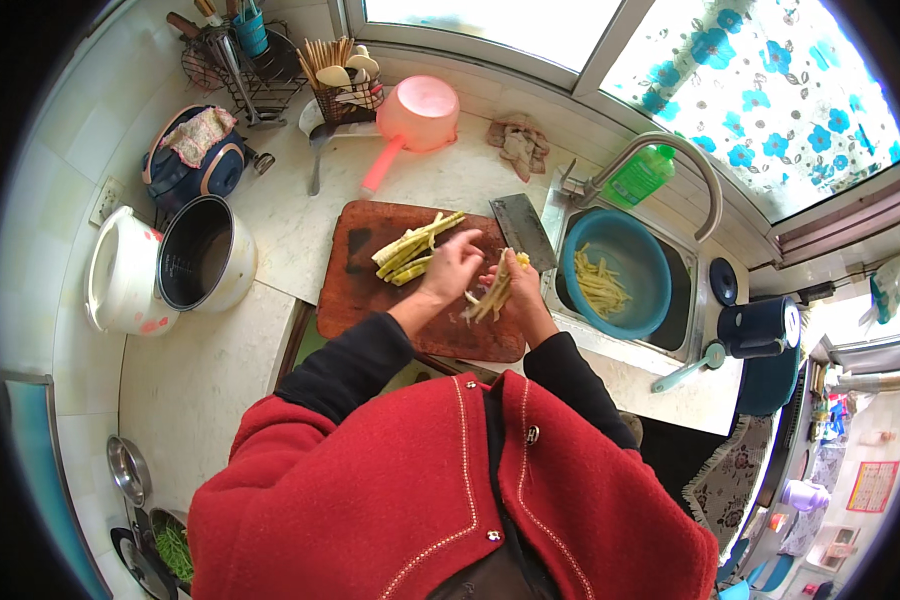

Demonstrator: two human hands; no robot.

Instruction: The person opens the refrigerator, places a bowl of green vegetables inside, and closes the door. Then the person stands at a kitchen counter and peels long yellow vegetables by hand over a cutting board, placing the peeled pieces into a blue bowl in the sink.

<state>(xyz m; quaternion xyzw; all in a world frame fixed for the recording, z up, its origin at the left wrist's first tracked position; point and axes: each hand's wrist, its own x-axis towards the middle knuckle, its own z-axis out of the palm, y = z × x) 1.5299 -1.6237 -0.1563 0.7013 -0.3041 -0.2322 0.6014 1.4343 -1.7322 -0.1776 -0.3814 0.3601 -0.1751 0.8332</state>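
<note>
A brown wooden cutting board (360, 315) lies on the counter, with a pile of pale green peeled stalks (412, 247) at its upper middle. Just right of that pile, my left hand (454, 262) is over the board with its fingers apart, nothing seen in it. My right hand (521, 285) grips a bunch of thin pale strips (493, 298) above the board's right part. A cleaver blade (523, 229) rests across the board's upper right corner; its handle is not made out. More cut strips (600, 285) lie in a blue plastic basin (658, 262) in the sink.
A faucet (709, 180) arches over the sink beside a green bottle (641, 176). Behind the board are a pink ladle (420, 112) and a crumpled cloth (521, 146). An inner cooker pot (206, 255) stands left; a teal-handled brush (690, 367) lies right.
</note>
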